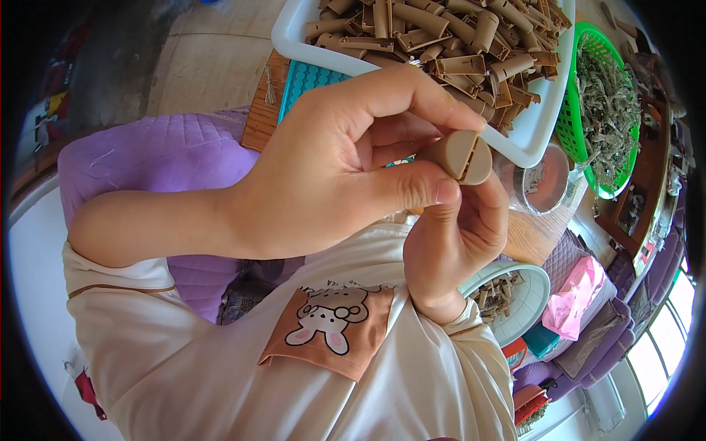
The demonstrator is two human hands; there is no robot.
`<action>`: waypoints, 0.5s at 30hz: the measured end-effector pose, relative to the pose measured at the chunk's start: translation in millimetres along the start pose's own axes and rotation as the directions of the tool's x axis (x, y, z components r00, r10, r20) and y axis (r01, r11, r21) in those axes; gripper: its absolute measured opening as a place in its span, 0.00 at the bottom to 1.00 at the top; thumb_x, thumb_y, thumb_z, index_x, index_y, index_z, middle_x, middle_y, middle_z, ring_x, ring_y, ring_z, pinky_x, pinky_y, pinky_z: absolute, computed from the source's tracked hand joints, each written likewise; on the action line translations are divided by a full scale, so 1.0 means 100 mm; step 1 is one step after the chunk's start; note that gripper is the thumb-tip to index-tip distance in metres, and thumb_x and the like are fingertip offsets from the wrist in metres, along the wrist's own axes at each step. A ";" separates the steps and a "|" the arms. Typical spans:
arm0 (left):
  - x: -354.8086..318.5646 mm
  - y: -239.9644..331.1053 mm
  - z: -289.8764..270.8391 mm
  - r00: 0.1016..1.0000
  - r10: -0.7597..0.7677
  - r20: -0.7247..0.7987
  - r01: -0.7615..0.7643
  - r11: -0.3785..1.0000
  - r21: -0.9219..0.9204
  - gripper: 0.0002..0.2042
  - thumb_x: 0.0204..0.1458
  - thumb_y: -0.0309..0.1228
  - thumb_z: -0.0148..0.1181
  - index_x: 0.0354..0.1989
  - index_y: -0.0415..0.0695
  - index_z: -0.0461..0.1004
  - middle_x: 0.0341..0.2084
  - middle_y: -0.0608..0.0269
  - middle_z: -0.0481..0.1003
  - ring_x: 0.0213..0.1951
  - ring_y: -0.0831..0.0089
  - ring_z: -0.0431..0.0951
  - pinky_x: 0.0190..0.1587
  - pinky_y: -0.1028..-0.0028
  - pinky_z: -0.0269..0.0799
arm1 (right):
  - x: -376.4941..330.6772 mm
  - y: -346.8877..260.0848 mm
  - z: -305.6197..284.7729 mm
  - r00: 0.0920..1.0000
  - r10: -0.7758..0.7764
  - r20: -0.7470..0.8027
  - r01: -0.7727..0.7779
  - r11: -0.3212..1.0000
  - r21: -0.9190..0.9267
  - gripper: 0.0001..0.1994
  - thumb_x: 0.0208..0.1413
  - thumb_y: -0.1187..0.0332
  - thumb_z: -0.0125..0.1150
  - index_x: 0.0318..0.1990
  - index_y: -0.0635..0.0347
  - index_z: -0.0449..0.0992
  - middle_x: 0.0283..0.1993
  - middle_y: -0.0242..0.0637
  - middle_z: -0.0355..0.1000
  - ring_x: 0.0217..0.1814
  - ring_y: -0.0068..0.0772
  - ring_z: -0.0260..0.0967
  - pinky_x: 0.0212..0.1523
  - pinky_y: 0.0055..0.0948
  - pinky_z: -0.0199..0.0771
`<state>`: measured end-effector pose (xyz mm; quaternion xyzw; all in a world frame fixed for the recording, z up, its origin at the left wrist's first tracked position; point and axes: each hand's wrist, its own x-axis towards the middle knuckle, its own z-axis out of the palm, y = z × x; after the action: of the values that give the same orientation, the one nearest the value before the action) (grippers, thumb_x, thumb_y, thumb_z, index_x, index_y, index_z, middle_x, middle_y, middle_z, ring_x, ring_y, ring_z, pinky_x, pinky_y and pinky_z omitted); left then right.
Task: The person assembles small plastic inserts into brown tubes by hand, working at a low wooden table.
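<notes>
Between the thumb and fingers of my left hand is a short brown plastic tube, its round end turned toward me. A straight seam splits that end into two half-round pieces. My right hand is curled just below, with its fingertips against the tube's lower side; part of that contact is hidden. Behind my hands stands a white tray heaped with loose brown half-tube pieces of the same colour.
A teal studded mat lies partly under the tray. To the right are a green basket of dried plant-like scraps and a clear tub. Below them sit a pale round bin with brown pieces and a pink plastic bag.
</notes>
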<state>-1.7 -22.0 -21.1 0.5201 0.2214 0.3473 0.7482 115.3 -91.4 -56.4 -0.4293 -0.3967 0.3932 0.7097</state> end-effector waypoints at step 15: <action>-0.04 0.02 0.03 0.995 -0.067 -0.070 0.074 0.991 0.111 0.19 0.45 0.27 0.55 0.46 0.35 0.60 0.42 0.55 0.66 0.43 0.72 0.69 0.47 0.75 0.65 | 0.11 -0.05 0.05 0.986 0.145 0.084 -0.132 0.980 -0.148 0.11 0.43 0.79 0.57 0.36 0.69 0.67 0.35 0.40 0.67 0.36 0.28 0.66 0.39 0.22 0.65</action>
<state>-3.1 -26.2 -18.1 0.5419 0.2836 0.3244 0.7216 116.5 -81.2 -48.3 -0.4863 -0.4259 0.4321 0.6288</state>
